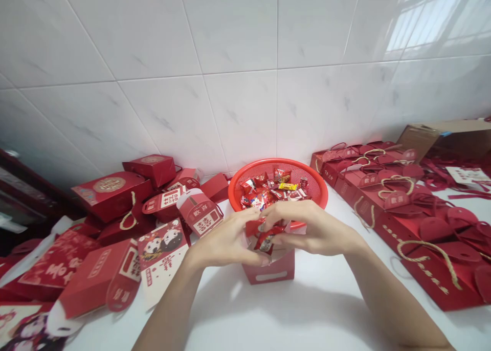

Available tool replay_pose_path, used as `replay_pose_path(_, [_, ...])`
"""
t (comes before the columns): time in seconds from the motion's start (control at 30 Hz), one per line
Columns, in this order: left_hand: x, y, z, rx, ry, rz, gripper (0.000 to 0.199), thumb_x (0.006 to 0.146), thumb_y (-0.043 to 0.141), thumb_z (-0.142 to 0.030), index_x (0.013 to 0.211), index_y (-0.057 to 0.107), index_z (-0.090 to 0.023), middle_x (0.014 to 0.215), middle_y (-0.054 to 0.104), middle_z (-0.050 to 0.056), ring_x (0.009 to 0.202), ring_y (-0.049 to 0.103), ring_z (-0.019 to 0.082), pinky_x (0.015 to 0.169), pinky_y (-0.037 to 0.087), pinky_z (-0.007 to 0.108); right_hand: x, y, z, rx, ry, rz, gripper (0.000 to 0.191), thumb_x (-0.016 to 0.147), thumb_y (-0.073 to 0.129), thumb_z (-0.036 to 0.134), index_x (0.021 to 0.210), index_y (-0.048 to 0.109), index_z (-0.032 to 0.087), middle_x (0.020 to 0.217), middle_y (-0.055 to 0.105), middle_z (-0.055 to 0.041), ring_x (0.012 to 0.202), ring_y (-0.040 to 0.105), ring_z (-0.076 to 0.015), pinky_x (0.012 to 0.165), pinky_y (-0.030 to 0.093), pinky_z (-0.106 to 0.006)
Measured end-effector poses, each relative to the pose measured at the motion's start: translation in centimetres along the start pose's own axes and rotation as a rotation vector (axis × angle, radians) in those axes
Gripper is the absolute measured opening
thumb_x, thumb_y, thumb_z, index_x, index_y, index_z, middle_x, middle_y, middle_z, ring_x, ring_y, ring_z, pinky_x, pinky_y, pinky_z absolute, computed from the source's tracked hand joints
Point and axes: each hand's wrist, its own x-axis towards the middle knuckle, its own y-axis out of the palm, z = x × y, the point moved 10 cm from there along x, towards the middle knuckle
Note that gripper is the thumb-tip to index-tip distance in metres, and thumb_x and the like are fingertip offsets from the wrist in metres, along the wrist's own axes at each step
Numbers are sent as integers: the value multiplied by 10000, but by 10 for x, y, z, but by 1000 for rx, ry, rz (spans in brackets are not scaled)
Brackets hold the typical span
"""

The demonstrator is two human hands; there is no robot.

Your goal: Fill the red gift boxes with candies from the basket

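Observation:
A small red gift box (268,275) with a pale slot on its front stands upright on the white table, its top open. Over its opening my two hands meet. My left hand (228,241) curls in from the left, thumb low across the box's top edge, fingers closed around wrapped candies (265,241). From the right, my right hand (312,228) pinches the red-wrapped candies between thumb and fingers. Parts of the candies and the box opening are hidden by my fingers. Just behind the hands sits a red plastic basket (324,190) holding many wrapped candies.
Red gift boxes (113,187) and printed cards (163,256) lie piled on the left. Rows of red boxes with rope handles (412,243) line the right, with a cardboard box (452,136) behind them. A tiled wall (245,110) rises behind the table (307,315).

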Motion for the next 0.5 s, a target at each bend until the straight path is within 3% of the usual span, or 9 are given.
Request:
replay_pose_path(0.1, [0,-1,-4,51,27,-2,281,706,743,-192,977,681,-235,949,672,-18,835,612,182,754,495,284,0,7,0,-25,28,42,160,856,611,84,957,620,207,945,706,-29,829,646,-143,728,512,-264])
replay_pose_path(0.23, [0,-3,-2,89,32,-19,383,697,785,-233,1063,675,-261,1055,683,-8,938,620,213,834,496,321,0,3,-1,-61,62,17,189,833,593,60,949,601,208,914,689,-17,790,623,-143,691,494,-261])
replay_pose_path(0.37, [-1,-2,-1,75,47,-28,494,703,788,-222,1176,654,-278,1165,673,12,1004,629,226,858,508,329,-1,5,-3,-78,65,35,179,847,583,64,942,599,216,1013,687,-36,865,633,-159,750,496,-282])
replay_pose_path(0.5, [-1,-3,1,96,28,-44,461,704,799,-231,1144,668,-275,1119,687,-2,980,642,220,836,515,313,0,5,-4,-131,58,3,154,858,601,88,955,616,207,1015,656,-48,893,613,-168,779,489,-297])
